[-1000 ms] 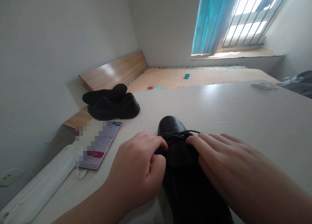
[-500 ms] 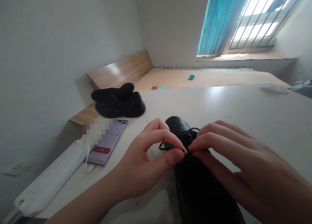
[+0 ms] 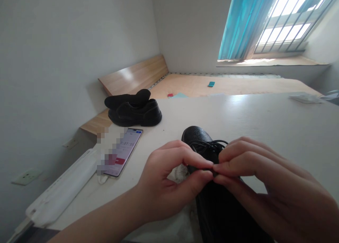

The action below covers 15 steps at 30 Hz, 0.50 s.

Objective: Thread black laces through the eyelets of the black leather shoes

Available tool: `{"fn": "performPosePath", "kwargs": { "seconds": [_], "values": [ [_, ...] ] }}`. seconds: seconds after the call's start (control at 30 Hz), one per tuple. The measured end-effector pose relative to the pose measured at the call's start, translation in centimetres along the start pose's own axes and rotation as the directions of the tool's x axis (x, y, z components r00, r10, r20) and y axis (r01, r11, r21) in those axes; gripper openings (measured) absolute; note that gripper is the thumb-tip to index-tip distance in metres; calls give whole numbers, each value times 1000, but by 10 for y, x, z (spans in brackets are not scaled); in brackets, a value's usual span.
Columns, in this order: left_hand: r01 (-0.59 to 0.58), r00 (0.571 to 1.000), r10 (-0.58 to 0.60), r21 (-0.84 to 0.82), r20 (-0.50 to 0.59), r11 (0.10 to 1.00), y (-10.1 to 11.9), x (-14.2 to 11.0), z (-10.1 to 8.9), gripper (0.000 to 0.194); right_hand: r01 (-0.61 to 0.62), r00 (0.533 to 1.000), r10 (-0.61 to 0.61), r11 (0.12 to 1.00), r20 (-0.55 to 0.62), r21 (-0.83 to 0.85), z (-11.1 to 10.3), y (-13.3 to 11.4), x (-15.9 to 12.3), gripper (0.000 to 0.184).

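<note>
Pebbled leather shoe's (image 3: 195, 135) thin round lace (image 3: 209, 143) sits gripped between left hand (image 3: 169, 176) and right hand (image 3: 265, 176).

Room interior seen from above a white desk (image 3: 265, 112). Left, a pale painted wall (image 3: 66, 59) carrying a white wall socket (image 3: 26, 176) and a smaller wall plate (image 3: 70, 143). Rear, a second pale wall (image 3: 190, 31) meets it at a corner. Upper right, a barred window (image 3: 283, 24), partly covered by a blue-green curtain (image 3: 245, 24), admits bright daylight onto a wooden sill (image 3: 272, 61). Beyond the desk lie a light wooden platform (image 3: 225, 86) and, along the left wall, a wooden ledge (image 3: 134, 75). Daylight forms a soft glare on the desk's far surface.
</note>
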State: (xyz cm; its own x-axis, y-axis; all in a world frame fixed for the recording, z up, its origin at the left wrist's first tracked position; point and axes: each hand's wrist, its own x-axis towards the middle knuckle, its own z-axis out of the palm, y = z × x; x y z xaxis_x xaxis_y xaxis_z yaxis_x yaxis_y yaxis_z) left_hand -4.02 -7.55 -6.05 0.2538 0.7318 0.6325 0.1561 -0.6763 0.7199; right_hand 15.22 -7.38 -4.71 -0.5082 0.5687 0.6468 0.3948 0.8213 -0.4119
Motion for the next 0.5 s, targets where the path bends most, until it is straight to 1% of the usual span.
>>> {"fn": "performPosePath", "kwargs": {
  "seconds": [0.07,0.17,0.27,0.3,0.37,0.43,0.5],
  "values": [
    [38,999,-38,2,-9,999,1,0,0,2,96,995,-99,982,-9,-164,0,2,-3,12],
    [62,998,-62,14,-22,998,0,0,0,4,214,974,-224,892,22,-398,1,3,-9,17],
    [83,996,-82,37,-25,996,-2,0,1,8,282,953,-299,806,53,-520,3,3,-11,18],
    [89,996,-88,52,-24,995,-3,0,2,8,288,950,-309,797,51,-530,3,3,-11,17],
    [76,997,-74,79,-29,994,-5,0,3,7,263,958,-285,807,42,-529,4,3,-10,13],
    [17,999,-13,93,-39,996,-7,1,4,5,220,971,-239,826,32,-520,4,6,-9,11],
    [-73,996,78,102,-43,992,-9,2,4,4,193,978,-203,840,36,-508,5,10,-7,12]
  ]
}}
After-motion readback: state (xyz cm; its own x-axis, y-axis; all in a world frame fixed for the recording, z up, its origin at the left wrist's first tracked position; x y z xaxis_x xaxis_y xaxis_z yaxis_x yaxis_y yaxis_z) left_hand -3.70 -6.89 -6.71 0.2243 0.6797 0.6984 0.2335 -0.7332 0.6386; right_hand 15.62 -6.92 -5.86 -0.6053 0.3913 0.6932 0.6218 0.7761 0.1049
